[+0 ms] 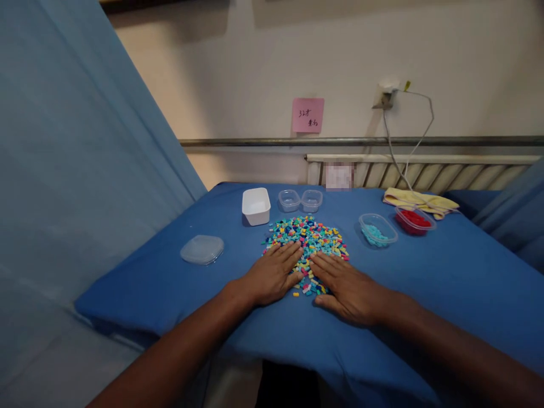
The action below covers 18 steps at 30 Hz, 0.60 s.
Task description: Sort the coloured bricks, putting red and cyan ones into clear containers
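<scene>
A pile of small coloured beads (306, 235), cyan, yellow, pink and blue, lies on the blue-covered table (446, 272). My left hand (272, 276) lies flat on the near left edge of the pile, fingers stretched out. My right hand (344, 286) lies flat on the near right edge, fingers spread and pointing up-left. Neither hand holds anything. Beyond the pile stand a white square tub (256, 205) and two small clear tubs (300, 200). To the right are a clear dish of cyan beads (377, 229) and a clear dish of red beads (414, 220).
A clear plastic lid (202, 249) lies at the left on the cloth. A yellow cloth (419, 201) with a white cable sits at the back right. A blue curtain (76, 170) hangs at the left. A radiator, rail and pink note are on the wall behind.
</scene>
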### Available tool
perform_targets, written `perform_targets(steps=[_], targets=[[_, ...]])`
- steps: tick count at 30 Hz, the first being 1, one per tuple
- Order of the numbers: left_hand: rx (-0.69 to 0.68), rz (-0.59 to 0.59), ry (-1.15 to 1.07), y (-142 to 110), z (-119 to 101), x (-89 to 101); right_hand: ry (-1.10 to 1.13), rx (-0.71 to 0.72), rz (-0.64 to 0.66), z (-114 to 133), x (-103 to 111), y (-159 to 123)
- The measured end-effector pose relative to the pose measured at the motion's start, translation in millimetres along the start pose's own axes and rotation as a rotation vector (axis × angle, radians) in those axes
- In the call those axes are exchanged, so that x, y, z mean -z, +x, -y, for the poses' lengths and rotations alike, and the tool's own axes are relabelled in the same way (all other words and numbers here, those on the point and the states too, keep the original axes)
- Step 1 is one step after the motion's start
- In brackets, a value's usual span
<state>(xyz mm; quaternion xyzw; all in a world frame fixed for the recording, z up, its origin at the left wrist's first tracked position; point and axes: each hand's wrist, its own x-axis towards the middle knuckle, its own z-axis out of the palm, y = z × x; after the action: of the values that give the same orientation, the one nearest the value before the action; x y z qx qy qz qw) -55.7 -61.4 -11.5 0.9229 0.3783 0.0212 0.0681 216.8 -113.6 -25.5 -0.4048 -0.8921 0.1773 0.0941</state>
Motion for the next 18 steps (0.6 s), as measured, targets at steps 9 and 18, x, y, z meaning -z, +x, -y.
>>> perform_targets(steps=[9, 18], targets=[[-0.041, 0.018, -0.012, -18.6, -23.3, 0.4, 0.02, -0.006, 0.052, -3.8, 16.6, -11.1], [0.157, -0.418, -0.27, -12.9, 11.9, 30.0, -0.018, 0.182, -0.118, -11.3, 23.4, -34.5]])
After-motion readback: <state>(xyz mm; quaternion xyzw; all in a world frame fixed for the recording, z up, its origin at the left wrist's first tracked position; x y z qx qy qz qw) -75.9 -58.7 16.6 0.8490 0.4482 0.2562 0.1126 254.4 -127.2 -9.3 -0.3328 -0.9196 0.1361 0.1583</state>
